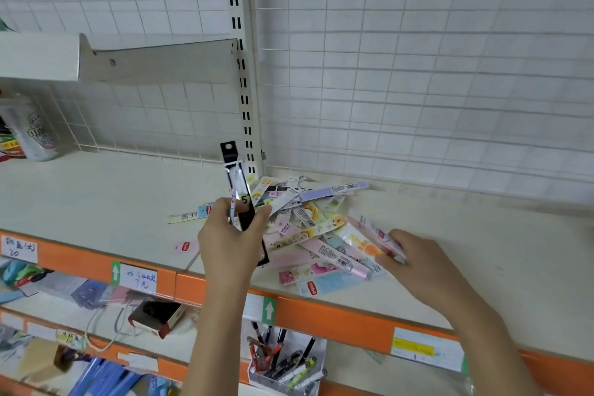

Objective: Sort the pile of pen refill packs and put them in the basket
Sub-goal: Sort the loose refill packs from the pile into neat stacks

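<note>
**Both hands busy at the pile of refill packs on the shelf**

The left hand [233,235] grips a few packs upright, with a black pack [239,190] in front; its fingers are curled round them and the black top stands above the hand. The right hand [414,262] pinches a pink pack [374,233] at the right side of the pile [316,228]. The pile of pen refill packs lies on the shelf [96,199], spread from the back edge, near the slotted upright post [239,58], to the orange front edge [321,315]. One pack [189,214] lies alone just left of the pile, and a small pink tag [185,247] lies near the front edge. A can [32,128] stands at the far left of the shelf. On the lower shelf, a clear box of pens [283,360] stands.
</note>
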Demonstrator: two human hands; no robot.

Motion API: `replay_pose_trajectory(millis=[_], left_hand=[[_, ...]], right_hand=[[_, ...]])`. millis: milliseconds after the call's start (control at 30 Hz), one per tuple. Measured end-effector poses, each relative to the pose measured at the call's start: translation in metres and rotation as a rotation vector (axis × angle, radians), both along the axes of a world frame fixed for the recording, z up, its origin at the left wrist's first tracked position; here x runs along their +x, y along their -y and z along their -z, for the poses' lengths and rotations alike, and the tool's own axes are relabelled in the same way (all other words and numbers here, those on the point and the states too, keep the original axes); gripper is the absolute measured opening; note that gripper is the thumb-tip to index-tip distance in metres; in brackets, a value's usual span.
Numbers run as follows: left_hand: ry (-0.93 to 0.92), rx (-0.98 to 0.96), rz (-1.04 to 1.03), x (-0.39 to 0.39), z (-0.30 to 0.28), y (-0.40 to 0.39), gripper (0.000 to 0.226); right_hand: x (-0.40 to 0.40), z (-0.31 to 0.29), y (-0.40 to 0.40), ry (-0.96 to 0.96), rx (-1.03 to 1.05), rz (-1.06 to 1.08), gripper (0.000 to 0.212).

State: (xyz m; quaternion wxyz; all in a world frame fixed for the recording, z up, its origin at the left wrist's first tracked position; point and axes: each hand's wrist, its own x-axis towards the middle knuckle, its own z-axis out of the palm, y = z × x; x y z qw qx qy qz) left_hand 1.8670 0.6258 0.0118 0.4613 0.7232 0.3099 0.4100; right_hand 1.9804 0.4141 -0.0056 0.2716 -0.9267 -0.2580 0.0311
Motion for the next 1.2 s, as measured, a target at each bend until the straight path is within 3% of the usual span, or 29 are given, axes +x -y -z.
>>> replay_pose_trajectory(millis=[100,200,267,400,600,667,833,933,1033,1200], left_hand=[[-0.03,-0.001,0.01,0.0,0.0,-0.001,0.022],[-0.059,-0.012,0.019,0.001,0.002,-0.002,0.023],[-0.103,0.008,0.062,0.0,0.003,-0.003,0.025],[-0.247,0.211,0.179,0.0,0.009,-0.007,0.011],[-0.512,0.52,0.315,0.012,0.021,-0.006,0.017],[-0.57,0.539,0.35,0.016,0.021,0.0,0.028],[-0.698,0.516,0.433,0.024,0.027,0.011,0.024],[-0.763,0.527,0.439,0.03,0.034,0.01,0.029],[-0.742,0.553,0.418,0.032,0.037,0.01,0.028],[-0.558,0.633,0.32,0.034,0.033,0.013,0.014]], right_hand=[[0.006,0.0,0.009,0.036,0.009,0.082,0.007],[0.008,-0.002,0.013,0.037,0.016,0.125,0.021],[0.007,-0.004,0.012,0.048,0.038,0.134,0.016],[0.003,-0.007,0.009,0.06,0.077,0.173,0.029],[0.006,-0.003,0.009,0.069,0.086,0.2,0.032],[0.008,-0.002,0.01,0.039,0.14,0.197,0.025],[0.007,-0.002,0.017,0.001,0.163,0.185,0.007],[0.005,-0.003,0.019,0.011,0.154,0.192,0.013],[0.004,-0.002,0.021,0.029,0.142,0.198,0.019],[0.006,0.002,0.025,0.074,0.079,0.175,0.025]])
